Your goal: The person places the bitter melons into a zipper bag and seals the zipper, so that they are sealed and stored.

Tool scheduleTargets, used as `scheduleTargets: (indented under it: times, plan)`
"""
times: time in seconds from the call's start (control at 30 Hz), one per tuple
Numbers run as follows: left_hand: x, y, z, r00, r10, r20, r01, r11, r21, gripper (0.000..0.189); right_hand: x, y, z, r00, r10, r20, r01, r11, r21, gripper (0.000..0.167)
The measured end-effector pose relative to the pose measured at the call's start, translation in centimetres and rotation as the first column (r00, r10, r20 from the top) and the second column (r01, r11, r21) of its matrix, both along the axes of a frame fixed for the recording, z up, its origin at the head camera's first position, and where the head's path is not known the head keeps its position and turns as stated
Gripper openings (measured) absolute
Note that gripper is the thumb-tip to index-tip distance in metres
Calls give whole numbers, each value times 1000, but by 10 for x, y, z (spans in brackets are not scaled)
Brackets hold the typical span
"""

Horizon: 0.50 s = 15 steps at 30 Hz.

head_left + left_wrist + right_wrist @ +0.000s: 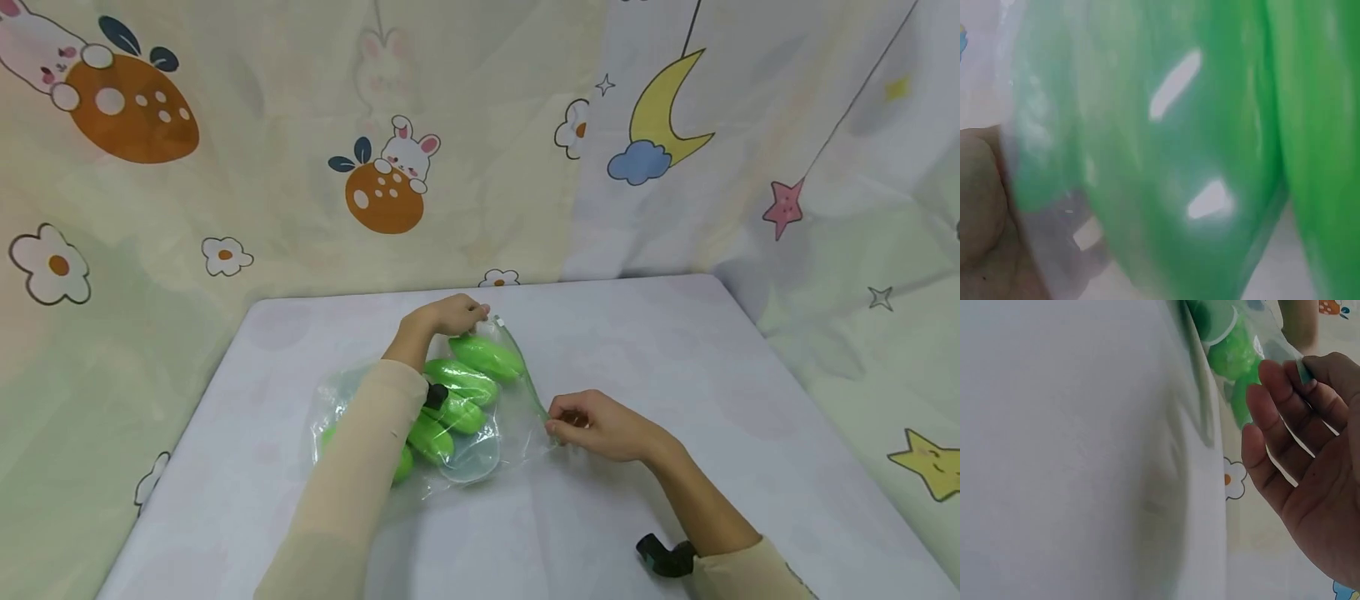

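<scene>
A clear plastic zip bag (520, 437) lies on the table, holding several glossy green, elongated pieces (487, 357) and a pale round-edged piece (472, 461). Its green zip strip (529, 379) runs along the right side, with a small whitish slider (498, 322) near the far end. My left hand (453, 314) pinches the bag's far corner beside the slider. At the strip's near end, my right hand (606, 427) pinches the corner between thumb and index finger; the right wrist view shows its other fingers (1272, 428) loosely bent. My left sleeve hides part of the bag.
The white-covered table (660, 342) stretches beyond the bag on every side. Behind it hangs a printed cloth (480, 183) with rabbits, flowers and a moon. A black wrist device (666, 557) sits by my right sleeve.
</scene>
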<state>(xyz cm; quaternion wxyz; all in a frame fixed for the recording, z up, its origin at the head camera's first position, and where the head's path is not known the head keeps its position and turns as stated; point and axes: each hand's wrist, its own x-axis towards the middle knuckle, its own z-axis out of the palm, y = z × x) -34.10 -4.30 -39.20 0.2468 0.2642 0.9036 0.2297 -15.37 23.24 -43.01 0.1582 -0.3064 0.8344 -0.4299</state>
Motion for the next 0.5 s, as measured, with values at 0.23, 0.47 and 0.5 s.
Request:
scheduleTargets:
  times: [0.23,0.47,0.5]
  plan:
    - [0,-26,18,999,28,20,-31,986,165,37,-12,5,16,998,-56,-42,56,998,-21,13]
    - [0,-52,29,994,113,-14,-99,920,380,28,-27,20,39,988,-114,-100,112,993,-27,11]
    - [1,-55,30,992,121,-22,-102,907,408,27,-29,22,43,986,-123,-110,121,992,-24,11]
